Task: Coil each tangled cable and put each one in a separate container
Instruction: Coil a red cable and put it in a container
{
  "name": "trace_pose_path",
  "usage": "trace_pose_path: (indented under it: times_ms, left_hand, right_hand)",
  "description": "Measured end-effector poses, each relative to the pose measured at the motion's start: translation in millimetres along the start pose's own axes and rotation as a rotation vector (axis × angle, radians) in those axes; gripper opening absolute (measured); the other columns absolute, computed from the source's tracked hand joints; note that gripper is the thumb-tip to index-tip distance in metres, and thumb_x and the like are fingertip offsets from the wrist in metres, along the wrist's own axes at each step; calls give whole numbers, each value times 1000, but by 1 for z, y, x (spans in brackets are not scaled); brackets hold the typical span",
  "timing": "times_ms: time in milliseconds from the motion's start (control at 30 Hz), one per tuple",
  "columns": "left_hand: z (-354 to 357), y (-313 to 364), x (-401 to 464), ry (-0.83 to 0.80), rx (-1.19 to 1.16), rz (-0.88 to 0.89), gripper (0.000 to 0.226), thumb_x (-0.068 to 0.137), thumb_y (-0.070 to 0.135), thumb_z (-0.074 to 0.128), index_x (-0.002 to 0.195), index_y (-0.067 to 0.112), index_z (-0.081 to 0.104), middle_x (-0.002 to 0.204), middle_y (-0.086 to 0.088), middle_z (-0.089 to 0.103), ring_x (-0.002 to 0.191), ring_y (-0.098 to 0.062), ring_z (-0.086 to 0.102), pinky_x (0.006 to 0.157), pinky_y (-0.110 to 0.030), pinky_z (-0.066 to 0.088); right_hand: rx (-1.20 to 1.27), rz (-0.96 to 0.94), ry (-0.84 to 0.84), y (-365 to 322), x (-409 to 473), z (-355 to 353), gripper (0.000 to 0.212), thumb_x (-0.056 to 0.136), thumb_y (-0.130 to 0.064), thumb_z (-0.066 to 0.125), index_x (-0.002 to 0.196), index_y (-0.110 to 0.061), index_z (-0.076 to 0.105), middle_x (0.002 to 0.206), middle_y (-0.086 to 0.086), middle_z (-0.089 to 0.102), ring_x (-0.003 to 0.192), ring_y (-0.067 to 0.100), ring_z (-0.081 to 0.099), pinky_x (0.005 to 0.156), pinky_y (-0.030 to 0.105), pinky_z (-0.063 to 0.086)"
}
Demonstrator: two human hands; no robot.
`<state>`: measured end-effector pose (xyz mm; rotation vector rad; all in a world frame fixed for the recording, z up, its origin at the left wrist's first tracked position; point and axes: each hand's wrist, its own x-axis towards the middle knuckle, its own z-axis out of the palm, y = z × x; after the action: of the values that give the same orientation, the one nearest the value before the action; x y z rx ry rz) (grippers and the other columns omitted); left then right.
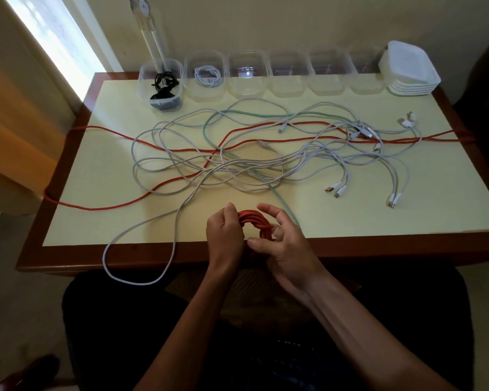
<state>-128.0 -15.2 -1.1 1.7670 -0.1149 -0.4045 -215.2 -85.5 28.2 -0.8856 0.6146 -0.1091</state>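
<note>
A small red coil (255, 220) sits between my hands at the table's near edge. My left hand (224, 235) grips its left side, fingers curled round the loops. On the coil's right side my right hand (280, 235) pinches it between thumb and fingers. The rest of the red cable (164, 148) runs loose across the table and over both side edges. A tangle of white cables (237, 167) and a mint-green cable (209, 128) lies across the middle. Clear containers line the far edge; one holds a black cable (161, 91), the one beside it a coiled white cable (208, 76).
Several empty clear containers (287, 71) stand in the far row, with a stack of white lids (410, 70) at the far right. One white cable loop (136, 266) hangs over the near table edge (96, 259). A curtain and window are at the left.
</note>
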Motion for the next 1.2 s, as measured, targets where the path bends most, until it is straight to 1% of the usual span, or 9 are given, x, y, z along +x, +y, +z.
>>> trace_pose_path:
  times_ms: [133,233,400,567,700,800,900,1100,1200]
  left_hand:
    - [0,-2,2,48,76,79,46,104,19,37,60,8,49,56,-4,45,53,-15,41,52,-32,33]
    - [4,-4,2,95,127,121,48,104,19,38,59,6,50,54,-3,46,50,-13,41,50,-31,33]
    - [8,-7,-4,179,257,251,47,104,19,36,58,19,42,50,6,44,44,-7,39,46,-25,32]
    - [7,-7,-3,235,374,393,38,100,21,32,63,18,39,51,14,34,42,-2,34,44,-14,24]
    - [6,-15,-3,224,381,477,42,102,28,28,67,14,47,52,4,41,41,-13,38,41,-25,28]
    - [5,-12,-3,254,395,509,39,101,26,28,67,15,45,52,4,39,40,-8,32,42,-19,22]
    - [4,-6,0,271,405,514,36,101,24,29,68,18,42,52,6,36,42,-1,30,43,-15,19]
    - [-2,7,16,328,281,365,41,101,25,29,64,15,43,52,9,37,44,-7,37,46,-22,27]
    - [1,14,15,295,313,419,40,101,20,32,62,21,37,51,13,35,49,-2,45,46,-16,28]
  right_hand:
    - [-279,-89,8,4,2,-2,50,89,8,62,126,-24,52,130,12,55,88,13,63,82,32,56]
    - [-496,-168,62,10,5,-4,49,90,2,63,126,-27,49,129,9,52,101,17,62,85,32,57]
    - [-655,-144,136,17,13,-8,52,84,-2,65,121,-32,46,127,12,49,101,18,64,72,23,56]
    - [-924,37,210,-2,6,-9,37,76,-38,72,102,-18,57,91,5,68,82,21,65,81,48,56]
    - [-1340,27,93,-25,-6,-5,34,81,-49,65,81,-15,66,71,1,69,68,21,67,72,36,55]
    - [-1465,34,56,-32,-9,-7,34,84,-40,63,76,-8,67,69,6,70,67,25,68,72,39,56]
    - [-1294,-37,76,-28,-9,-13,24,79,-28,67,68,-7,70,67,6,69,68,21,67,69,39,55]
    - [31,85,-3,-14,-8,-10,36,91,-9,44,59,-10,60,72,5,59,78,19,57,82,40,45]
    - [197,92,79,-7,-8,-6,40,91,-12,44,51,-14,48,61,4,47,65,18,50,82,42,50]
